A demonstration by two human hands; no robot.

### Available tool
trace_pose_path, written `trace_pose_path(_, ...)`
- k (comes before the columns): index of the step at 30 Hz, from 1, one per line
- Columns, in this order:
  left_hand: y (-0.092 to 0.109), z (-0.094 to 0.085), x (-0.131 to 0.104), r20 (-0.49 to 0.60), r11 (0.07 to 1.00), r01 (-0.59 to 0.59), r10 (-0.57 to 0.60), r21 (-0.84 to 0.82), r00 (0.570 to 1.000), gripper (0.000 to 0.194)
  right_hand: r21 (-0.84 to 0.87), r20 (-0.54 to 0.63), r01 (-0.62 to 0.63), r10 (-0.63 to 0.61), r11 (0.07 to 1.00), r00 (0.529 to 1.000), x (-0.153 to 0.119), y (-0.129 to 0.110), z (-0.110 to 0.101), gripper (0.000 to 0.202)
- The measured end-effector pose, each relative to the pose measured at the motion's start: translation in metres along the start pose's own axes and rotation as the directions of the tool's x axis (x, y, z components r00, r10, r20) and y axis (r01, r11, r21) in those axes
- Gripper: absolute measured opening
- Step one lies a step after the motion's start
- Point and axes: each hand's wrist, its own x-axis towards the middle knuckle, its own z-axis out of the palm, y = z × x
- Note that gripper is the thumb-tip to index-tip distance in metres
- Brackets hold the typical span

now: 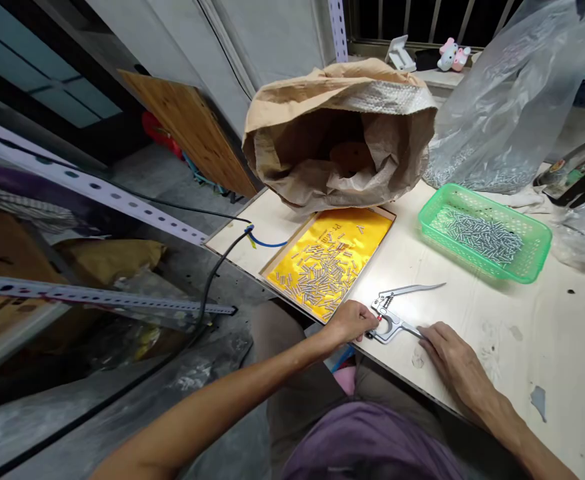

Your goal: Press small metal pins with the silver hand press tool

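Note:
Silver hand pliers (393, 325) with a spring between the jaw and a splayed upper handle lie at the table's front edge. My right hand (449, 350) has its fingers closed around the end of the lower handle. At the jaw end, my left hand (352, 321) is pinched close against the tool, next to a small red spot. What its fingertips hold is hidden. Just left of that hand, a shallow tray with a yellow lining (372, 230) carries many small silver spiral metal pieces (322, 273).
Behind the tray stands an open brown paper sack (342, 193). A green plastic basket (432, 220) with small metal pieces sits to the right, before a clear plastic bag (512, 113) of similar pieces. A black cable (205, 293) crosses the table's left corner.

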Motion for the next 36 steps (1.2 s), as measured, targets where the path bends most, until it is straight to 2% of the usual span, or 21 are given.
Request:
trace_pose_path(4, 0.004, -0.004, 0.002, 0.017, 0.994, 0.029, -0.031, 0.104, 0.999, 0.014, -0.011, 0.001, 0.013, -0.013, 1.0, 1.0, 0.0, 0.001, 0.001, 0.025)
trace_pose_path(9, 0.007, -0.006, 0.002, 0.122, 0.982, 0.051, -0.074, 0.181, 0.99, 0.011, -0.045, 0.02, 0.025, -0.024, 0.999, 1.0, 0.001, 0.0, 0.0, 0.026)
trace_pose_path(14, 0.007, -0.003, -0.005, 0.154, 0.987, 0.085, -0.106, 0.139, 0.982, 0.019, -0.07, 0.091, 0.051, -0.044, 0.996, 0.995, 0.004, -0.001, -0.009, 0.029)
trace_pose_path(17, 0.007, -0.002, -0.01, 0.157, 0.984, 0.122, -0.142, 0.132, 0.977, 0.022, -0.118, 0.103, 0.108, -0.096, 0.987, 0.99, 0.012, 0.009, -0.014, 0.027)
trace_pose_path(21, 0.004, 0.002, -0.013, 0.14, 0.985, 0.15, -0.16, 0.081, 0.977, 0.017, -0.278, 0.115, 0.142, -0.114, 0.95, 0.987, 0.028, 0.03, -0.013, 0.081)
trace_pose_path(23, 0.002, 0.003, -0.013, 0.134, 0.986, 0.161, -0.166, 0.052, 0.977, 0.014, -0.307, 0.18, 0.173, -0.121, 0.936, 0.976, 0.035, 0.039, -0.012, 0.095)
trace_pose_path(25, -0.001, 0.005, -0.013, 0.122, 0.986, 0.163, -0.165, 0.031, 0.979, 0.013, -0.304, 0.221, 0.192, -0.127, 0.933, 0.967, 0.04, 0.042, -0.013, 0.099)
trace_pose_path(31, -0.002, 0.007, -0.013, 0.109, 0.986, 0.164, -0.166, 0.029, 0.98, 0.016, -0.272, 0.195, 0.194, -0.143, 0.943, 0.97, 0.047, 0.035, -0.021, 0.091)
trace_pose_path(36, 0.003, 0.005, -0.018, 0.104, 0.974, 0.202, -0.212, 0.1, 0.972, 0.017, -0.258, 0.177, 0.184, -0.141, 0.948, 0.974, 0.044, 0.027, -0.024, 0.068)
